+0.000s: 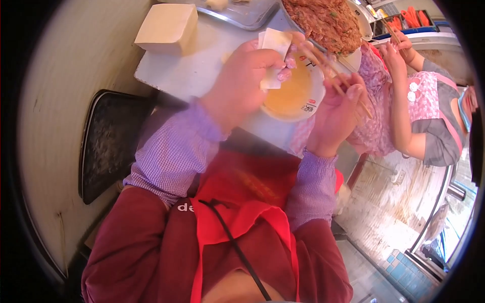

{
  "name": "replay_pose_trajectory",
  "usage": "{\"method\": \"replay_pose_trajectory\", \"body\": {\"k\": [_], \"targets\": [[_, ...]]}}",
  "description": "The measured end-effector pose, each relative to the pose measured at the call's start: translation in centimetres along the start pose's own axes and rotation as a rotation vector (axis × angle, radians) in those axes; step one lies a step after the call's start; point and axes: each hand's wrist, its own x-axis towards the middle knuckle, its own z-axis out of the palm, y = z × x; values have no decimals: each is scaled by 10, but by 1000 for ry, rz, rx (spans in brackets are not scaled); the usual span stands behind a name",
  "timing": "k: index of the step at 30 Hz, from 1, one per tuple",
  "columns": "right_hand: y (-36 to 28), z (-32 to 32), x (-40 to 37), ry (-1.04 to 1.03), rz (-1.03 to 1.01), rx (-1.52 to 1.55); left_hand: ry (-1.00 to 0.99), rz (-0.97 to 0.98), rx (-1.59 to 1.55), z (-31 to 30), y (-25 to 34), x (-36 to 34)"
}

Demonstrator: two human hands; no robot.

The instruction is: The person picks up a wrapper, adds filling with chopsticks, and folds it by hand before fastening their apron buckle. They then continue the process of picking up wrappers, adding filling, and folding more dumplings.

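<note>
My left hand (245,76) pinches a thin, pale square wrapper (276,44), held upright and folded over the fingers. Its pink fingertips show past the wrapper's right edge. In my right hand (339,108) is a pair of wooden chopsticks (331,71), their far ends angled up toward the left fingers. Both hands are over a white bowl (319,93) of yellow liquid that looks like beaten egg. Beyond it sits a large bowl of minced meat filling (326,22), flecked with green. A thick stack of square wrappers (169,28) stands at the back left.
The white table (164,76) has a metal tray (247,20) at its back edge. At the left, a dark tray (113,146) leans near the wall. A co-worker in a pink apron (422,96) works at the right, beside a container of orange-red pieces (411,17).
</note>
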Motion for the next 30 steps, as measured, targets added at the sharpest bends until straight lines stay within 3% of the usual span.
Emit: {"method": "replay_pose_trajectory", "body": {"k": [3, 4, 5, 7, 10, 11, 15, 18, 20, 21, 23, 28, 30], "targets": [[-15, 4, 12, 115, -154, -16, -38, 25, -22, -4, 2, -1], [-21, 21, 13, 268, -171, 50, -4, 67, 64, -3, 6, -1], [-21, 21, 12, 266, -172, 51, 29, 109, 152, -1, 10, -1], [-23, 15, 4, -68, -137, -64, 14, 121, -4, 7, 14, 0], [-26, 27, -13, -331, 173, -309, -14, 135, -209, 26, 21, -4], [-21, 34, -16, -411, 217, -254, -27, 152, -256, 29, 22, -6], [-17, 48, -24, -421, 79, -580, -208, 129, -235, 9, 12, -6], [-16, 45, -23, -355, -47, -624, -144, 107, -52, 6, 14, -9], [-21, 46, -20, -348, -67, -658, -51, -16, 353, 13, 19, -12], [-23, 46, -19, -346, -88, -688, -55, -22, 350, 12, 16, -12], [-21, 50, -17, -333, -88, -614, -147, 156, 708, 10, 10, -11], [-23, 54, -23, -314, -6, -540, -120, 234, 727, 8, 13, -17], [-29, 61, -24, -250, 72, -276, -81, 212, 679, 10, 14, -20]]}}
